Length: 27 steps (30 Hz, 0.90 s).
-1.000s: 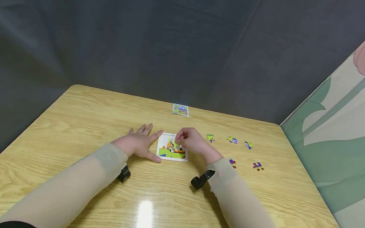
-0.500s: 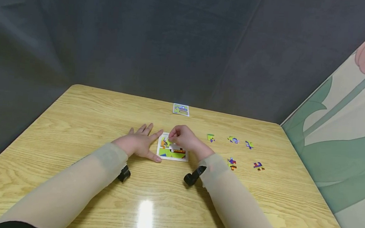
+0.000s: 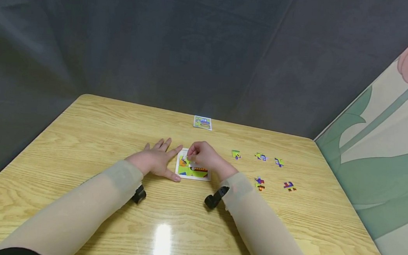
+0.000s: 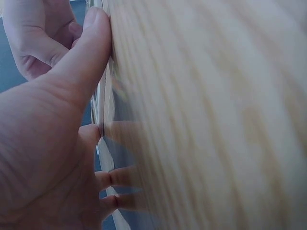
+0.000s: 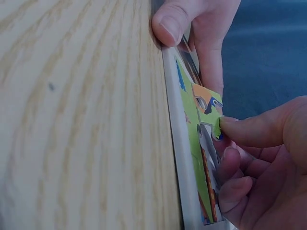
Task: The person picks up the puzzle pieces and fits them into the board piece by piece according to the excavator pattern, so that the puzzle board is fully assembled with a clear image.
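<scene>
A white-bordered jigsaw tray (image 3: pixel 194 178) lies on the table in the head view, with a green strip of picture along its near side. My left hand (image 3: pixel 155 162) is spread beside it, thumb and index finger touching its left border. Over the tray, my right hand (image 3: pixel 205 157) pinches a green, orange and blue puzzle piece (image 5: pixel 207 104) between thumb and fingers. In the right wrist view, that piece is tilted over the left part of the tray, by the green strip. My right hand hides much of the tray's upper right from the head view.
Several loose puzzle pieces lie to the right, among them a green one (image 3: pixel 236 154) and a red and blue one (image 3: pixel 289 186). A small picture card (image 3: pixel 202 122) lies near the far edge of the wooden table (image 3: pixel 120 122). A dark curtain (image 3: pixel 180 48) hangs behind.
My right hand has moved left across the tray with the pinched piece, mostly in the first half second. My left hand has stayed at the tray's left border.
</scene>
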Each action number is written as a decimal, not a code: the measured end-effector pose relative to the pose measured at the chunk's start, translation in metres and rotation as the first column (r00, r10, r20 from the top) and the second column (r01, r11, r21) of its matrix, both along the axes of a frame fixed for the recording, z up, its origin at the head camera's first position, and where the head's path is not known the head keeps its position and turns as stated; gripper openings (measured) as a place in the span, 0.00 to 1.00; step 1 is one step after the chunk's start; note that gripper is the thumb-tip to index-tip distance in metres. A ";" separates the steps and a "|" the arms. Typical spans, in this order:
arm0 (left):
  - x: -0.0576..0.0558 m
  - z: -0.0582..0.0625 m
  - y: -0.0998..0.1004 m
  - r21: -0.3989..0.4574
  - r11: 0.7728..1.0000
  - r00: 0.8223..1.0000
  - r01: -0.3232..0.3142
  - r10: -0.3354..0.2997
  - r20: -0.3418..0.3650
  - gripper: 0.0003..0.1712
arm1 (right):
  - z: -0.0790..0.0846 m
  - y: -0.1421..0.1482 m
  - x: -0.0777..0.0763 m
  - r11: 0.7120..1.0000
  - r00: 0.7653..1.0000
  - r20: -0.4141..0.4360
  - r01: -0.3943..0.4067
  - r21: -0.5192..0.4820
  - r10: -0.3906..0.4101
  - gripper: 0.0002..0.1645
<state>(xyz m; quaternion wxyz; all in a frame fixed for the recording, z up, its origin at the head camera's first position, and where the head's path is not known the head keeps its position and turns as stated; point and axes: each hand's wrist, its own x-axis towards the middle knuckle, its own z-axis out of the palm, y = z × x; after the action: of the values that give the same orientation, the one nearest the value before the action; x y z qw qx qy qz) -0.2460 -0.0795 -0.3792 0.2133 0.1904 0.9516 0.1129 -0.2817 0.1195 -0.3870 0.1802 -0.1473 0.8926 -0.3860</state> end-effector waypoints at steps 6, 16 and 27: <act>0.001 0.000 0.000 -0.005 1.000 1.000 -0.001 0.001 -0.003 0.66 | -0.002 -0.001 0.000 1.000 1.000 -0.010 0.001 -0.006 -0.001 0.03; -0.001 -0.003 -0.002 0.006 1.000 1.000 -0.005 0.005 0.000 0.67 | -0.006 -0.002 0.002 1.000 0.999 -0.038 0.010 0.012 -0.010 0.03; 0.000 -0.002 -0.002 0.014 1.000 1.000 -0.010 0.010 0.005 0.67 | -0.006 -0.004 0.004 1.000 0.996 -0.085 -0.004 0.030 0.007 0.05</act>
<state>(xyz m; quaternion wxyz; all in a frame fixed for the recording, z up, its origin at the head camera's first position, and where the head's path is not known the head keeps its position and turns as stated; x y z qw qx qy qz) -0.2464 -0.0813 -0.3816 0.2140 0.1869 0.9511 0.1210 -0.2782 0.1153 -0.3933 0.1451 -0.1633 0.9048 -0.3655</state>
